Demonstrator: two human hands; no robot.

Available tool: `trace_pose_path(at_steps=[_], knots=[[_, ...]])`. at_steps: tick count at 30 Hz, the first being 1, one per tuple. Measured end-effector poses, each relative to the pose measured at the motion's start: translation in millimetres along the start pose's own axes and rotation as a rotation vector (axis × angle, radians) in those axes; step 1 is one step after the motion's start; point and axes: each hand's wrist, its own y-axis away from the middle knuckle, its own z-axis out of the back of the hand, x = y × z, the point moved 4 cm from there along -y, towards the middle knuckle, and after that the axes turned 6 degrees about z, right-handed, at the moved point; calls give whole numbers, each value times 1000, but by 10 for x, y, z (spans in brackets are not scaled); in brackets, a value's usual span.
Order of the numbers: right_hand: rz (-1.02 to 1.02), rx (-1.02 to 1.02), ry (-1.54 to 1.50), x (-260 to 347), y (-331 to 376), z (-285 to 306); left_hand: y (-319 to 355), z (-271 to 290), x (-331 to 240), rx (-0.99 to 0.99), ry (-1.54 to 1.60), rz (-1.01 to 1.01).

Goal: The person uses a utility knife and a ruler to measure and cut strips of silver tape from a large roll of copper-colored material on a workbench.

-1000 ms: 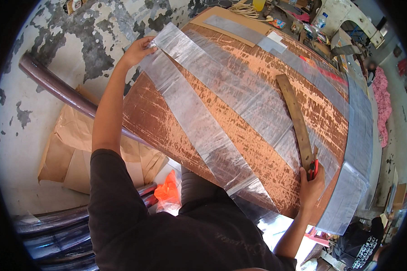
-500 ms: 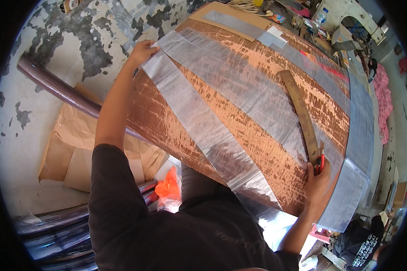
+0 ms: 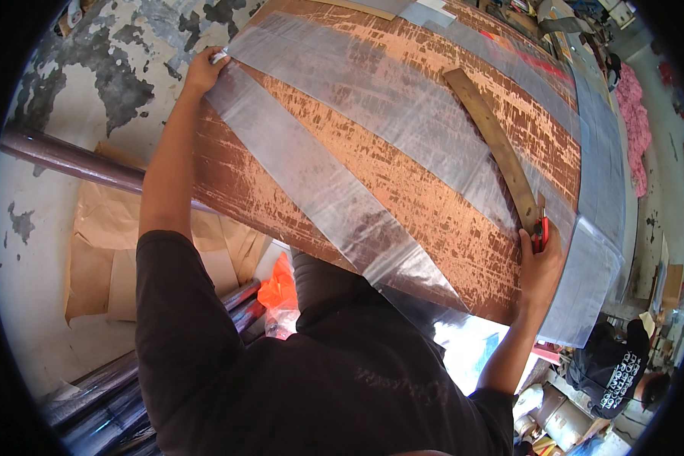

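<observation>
A long clear plastic strip [image 3: 319, 178] runs slantwise across a worn brown board [image 3: 433, 209]. My left hand [image 3: 205, 70] is closed on the strip's far-left end, pinching it at the board's edge. Beside it, a second, wider sheet of clear plastic [image 3: 380, 99] lies flat on the board. On the right, my right hand [image 3: 541, 262] is wrapped round a red-handled cutter [image 3: 541, 234], its tip pointing away from me. The same hand touches the near end of a long brown wooden straightedge [image 3: 494, 140], which rests over the wider sheet.
Further plastic sheeting [image 3: 585, 281] hangs over the board's right edge. A dark tube [image 3: 76, 159] and brown paper [image 3: 106, 251] lie at the left, with an orange bag [image 3: 280, 285] below the board. A person in black [image 3: 612, 368] is at the lower right.
My view has shifted, so the board sits higher in the picture. Both hands keep their holds, and the slanted strip looks smoother. More of the person at lower right shows.
</observation>
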Motion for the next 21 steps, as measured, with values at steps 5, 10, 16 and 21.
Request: trace_pose_path(at_steps=[5, 10, 16, 21], knots=[[160, -57, -65, -51, 224, 55, -49, 260, 138, -40, -142, 94], [98, 16, -125, -6, 439, 65, 737, 446, -858, -392, -326, -287], [77, 32, -168, -115, 575, 67, 3574, -160, -3022, 704, 208, -765], [52, 100, -152, -62, 522, 23, 4548, -391, -3506, 711, 79, -1053]])
